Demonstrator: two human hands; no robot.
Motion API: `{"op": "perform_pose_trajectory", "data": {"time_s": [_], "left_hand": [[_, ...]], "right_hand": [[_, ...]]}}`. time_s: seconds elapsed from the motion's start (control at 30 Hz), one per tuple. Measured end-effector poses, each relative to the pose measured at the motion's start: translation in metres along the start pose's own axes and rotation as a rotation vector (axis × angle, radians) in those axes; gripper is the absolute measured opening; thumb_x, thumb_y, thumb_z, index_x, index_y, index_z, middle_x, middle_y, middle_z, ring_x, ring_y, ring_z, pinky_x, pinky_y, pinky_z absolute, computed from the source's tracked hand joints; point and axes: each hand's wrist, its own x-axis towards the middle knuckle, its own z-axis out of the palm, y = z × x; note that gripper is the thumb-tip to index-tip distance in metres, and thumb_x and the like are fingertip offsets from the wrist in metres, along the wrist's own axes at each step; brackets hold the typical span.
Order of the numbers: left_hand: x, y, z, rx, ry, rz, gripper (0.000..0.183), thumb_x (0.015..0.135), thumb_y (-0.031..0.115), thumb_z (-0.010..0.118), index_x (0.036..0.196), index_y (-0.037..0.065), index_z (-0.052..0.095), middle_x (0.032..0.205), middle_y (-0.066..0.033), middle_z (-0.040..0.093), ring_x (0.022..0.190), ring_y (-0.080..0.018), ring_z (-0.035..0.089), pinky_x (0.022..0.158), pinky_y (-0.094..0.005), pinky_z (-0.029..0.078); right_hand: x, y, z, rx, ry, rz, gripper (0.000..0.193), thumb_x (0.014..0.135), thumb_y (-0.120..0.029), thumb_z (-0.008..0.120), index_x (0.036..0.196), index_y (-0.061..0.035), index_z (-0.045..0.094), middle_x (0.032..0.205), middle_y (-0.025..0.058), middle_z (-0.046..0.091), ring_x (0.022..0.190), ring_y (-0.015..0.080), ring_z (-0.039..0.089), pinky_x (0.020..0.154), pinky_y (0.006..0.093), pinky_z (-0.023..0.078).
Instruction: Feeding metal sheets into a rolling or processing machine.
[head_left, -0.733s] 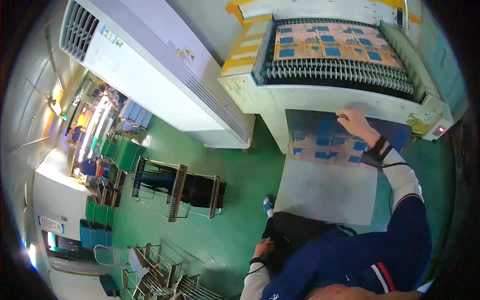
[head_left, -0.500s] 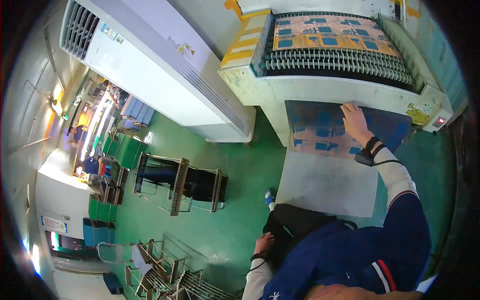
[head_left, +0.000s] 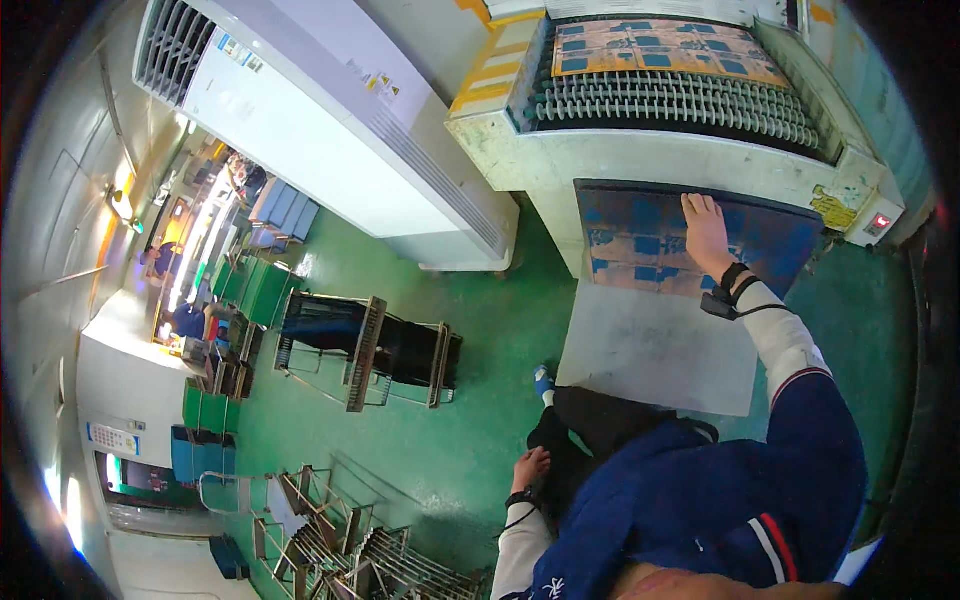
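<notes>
My right hand (head_left: 706, 238) lies flat near the far edge of a dark, upright-leaning board (head_left: 765, 235), its fingers stretched out toward the top edge. Copper-coloured patches with blue blocks show on the board's lower left. A pale grey sheet (head_left: 655, 350) extends below it toward my legs. My left hand (head_left: 532, 468) rests by my thigh, loosely curled, with nothing visible in it. Beyond the board, a copper circuit panel (head_left: 665, 52) with blue squares lies on the toothed rollers (head_left: 680, 105) of a conveyor machine.
The machine's cream housing (head_left: 500, 150) rises just past the board, with a red-lit switch (head_left: 879, 222) at its right corner. A tall white air conditioner (head_left: 330, 130) stands left of it. Further left are a slotted rack (head_left: 365, 345) holding dark boards and several folded metal frames (head_left: 330, 540).
The circuit panel has moved farther along the rollers, away from me, baring more of the near rollers. My view has shifted slightly; my right hand stays on the board.
</notes>
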Motion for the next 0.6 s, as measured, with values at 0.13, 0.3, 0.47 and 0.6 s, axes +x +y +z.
{"op": "perform_pose_trajectory", "data": {"time_s": [0.13,0.3,0.47,0.6], "left_hand": [[-0.004,0.009,0.011,0.015,0.029,0.017,0.029,0.085,0.026,0.056,0.103,0.004,0.053,0.091,-0.0069,0.062,0.073,-0.0154,0.059,0.062,-0.0285,0.048],[0.006,0.013,-0.019,-0.181,-0.275,-0.002,0.03,0.084,0.026,0.057,0.103,0.003,0.052,0.093,-0.0082,0.061,0.075,-0.0163,0.059,0.062,-0.0285,0.049],[0.001,0.01,0.009,-0.013,-0.078,-0.002,0.034,0.084,0.025,0.057,0.107,0.001,0.049,0.098,-0.0105,0.06,0.08,-0.0198,0.06,0.066,-0.0307,0.05],[-0.012,0.019,0.019,-0.032,-0.084,-0.014,0.033,0.084,0.024,0.056,0.107,0.001,0.048,0.098,-0.0113,0.06,0.08,-0.0211,0.06,0.066,-0.0313,0.05]], "right_hand": [[-0.015,0.005,-0.005,-0.021,0.055,-0.018,0.054,0.064,0.005,0.05,0.117,0.0051,0.043,0.111,0.0122,0.043,0.107,0.0279,0.04,0.092,0.0384,0.034],[-0.017,-0.007,-0.01,0.018,0.083,-0.015,0.055,0.064,0.004,0.05,0.118,0.0057,0.042,0.115,0.0131,0.042,0.112,0.0283,0.038,0.095,0.0393,0.032],[-0.023,-0.006,-0.016,0.009,0.073,0.022,0.055,0.064,0.003,0.05,0.118,0.0052,0.042,0.116,0.0144,0.042,0.113,0.0287,0.037,0.097,0.0412,0.028],[-0.024,0.003,-0.011,-0.043,0.042,0.046,0.052,0.064,0.002,0.05,0.115,0.0042,0.043,0.11,0.0143,0.043,0.11,0.0288,0.038,0.097,0.0419,0.028]]}}
